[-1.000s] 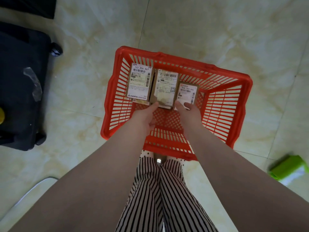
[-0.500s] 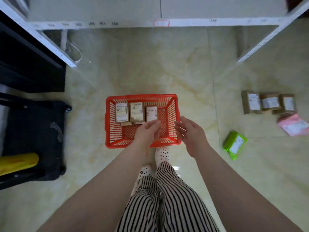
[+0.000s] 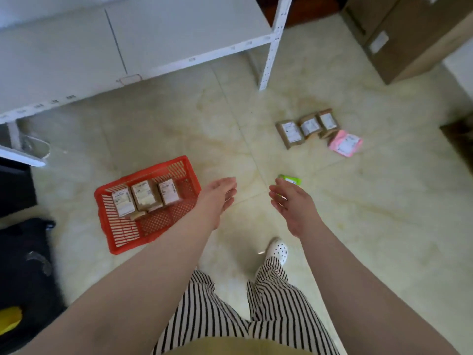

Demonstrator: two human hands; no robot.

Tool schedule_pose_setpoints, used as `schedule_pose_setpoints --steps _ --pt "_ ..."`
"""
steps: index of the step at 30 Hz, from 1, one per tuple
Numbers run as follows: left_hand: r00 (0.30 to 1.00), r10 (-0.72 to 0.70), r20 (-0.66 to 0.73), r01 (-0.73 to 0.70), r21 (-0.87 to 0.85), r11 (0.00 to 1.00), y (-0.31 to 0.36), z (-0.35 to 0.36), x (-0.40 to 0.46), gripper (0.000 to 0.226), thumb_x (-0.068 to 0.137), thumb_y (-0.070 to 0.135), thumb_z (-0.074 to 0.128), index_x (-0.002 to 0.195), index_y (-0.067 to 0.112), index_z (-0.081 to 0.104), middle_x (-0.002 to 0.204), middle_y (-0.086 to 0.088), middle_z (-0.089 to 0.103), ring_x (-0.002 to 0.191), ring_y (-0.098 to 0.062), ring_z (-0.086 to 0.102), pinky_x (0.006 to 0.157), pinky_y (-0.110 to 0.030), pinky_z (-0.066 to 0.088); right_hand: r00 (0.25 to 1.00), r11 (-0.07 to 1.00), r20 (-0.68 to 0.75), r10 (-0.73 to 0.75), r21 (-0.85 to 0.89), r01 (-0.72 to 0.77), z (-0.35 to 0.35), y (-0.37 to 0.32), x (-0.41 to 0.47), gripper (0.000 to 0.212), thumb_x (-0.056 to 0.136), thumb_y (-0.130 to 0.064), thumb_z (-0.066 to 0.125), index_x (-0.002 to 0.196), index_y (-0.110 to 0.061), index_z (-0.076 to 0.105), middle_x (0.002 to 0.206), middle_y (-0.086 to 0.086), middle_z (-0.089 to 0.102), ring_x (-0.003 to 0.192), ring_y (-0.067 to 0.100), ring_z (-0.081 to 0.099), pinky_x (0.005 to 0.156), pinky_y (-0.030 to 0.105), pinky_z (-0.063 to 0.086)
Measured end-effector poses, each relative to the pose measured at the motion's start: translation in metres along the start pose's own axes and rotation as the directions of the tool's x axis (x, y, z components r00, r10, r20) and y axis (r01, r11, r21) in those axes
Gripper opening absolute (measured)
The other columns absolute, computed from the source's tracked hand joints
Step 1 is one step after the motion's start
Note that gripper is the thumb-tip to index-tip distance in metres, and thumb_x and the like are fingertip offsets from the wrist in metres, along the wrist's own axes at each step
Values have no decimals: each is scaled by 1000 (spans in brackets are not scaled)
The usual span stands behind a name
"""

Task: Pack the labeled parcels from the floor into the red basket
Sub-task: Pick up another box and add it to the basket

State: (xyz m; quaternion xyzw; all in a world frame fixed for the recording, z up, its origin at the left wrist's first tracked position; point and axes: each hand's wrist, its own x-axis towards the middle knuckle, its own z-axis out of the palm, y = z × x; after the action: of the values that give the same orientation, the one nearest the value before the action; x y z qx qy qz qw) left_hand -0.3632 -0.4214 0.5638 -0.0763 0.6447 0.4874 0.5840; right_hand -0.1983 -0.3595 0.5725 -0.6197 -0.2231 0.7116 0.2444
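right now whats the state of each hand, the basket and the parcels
left hand: open, holds nothing
right hand: open, holds nothing
red basket: on the floor, three brown parcels inside
three brown parcels: on the floor, in a row
pink parcel: on the floor, beside that row
green parcel: on the floor, partly hidden by the right hand

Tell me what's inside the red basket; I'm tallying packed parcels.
Inside the red basket stand three labeled brown parcels in a row, with a smaller brown piece in front. The left forearm covers the basket's near right corner, so anything there is hidden.
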Motion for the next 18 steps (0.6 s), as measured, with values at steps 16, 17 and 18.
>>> schedule_pose_setpoints --steps 16,17,18 --pt "992 -11 123 -1 102 995 -28 260 14 3 87 19 69 85 20 67 92 -3 66 77 -11 60 82 -24 50 992 995 -129 15 105 -1 -179 -142 70 16 91 -23 66 102 -12 64 91 6 69 81 17 64 78 25 52" --pt "993 -15 120 2 101 995 -24 266 18 3 87 19 69 85 20 67 92 -2 66 77 -11 60 82 -24 50 992 994 -127 21 110 -7 -180 -146 74 18 91 -24 66 104 -12 64 92 6 69 81 17 64 78 25 53" --pt "993 -19 115 7 103 995 -19 274 23 3 86 19 70 85 20 67 91 -2 66 77 -10 60 83 -25 51 992 994 -126 27 112 -13 -181 -153 80 20 90 -24 66 106 -11 64 93 6 69 82 17 64 79 25 53"
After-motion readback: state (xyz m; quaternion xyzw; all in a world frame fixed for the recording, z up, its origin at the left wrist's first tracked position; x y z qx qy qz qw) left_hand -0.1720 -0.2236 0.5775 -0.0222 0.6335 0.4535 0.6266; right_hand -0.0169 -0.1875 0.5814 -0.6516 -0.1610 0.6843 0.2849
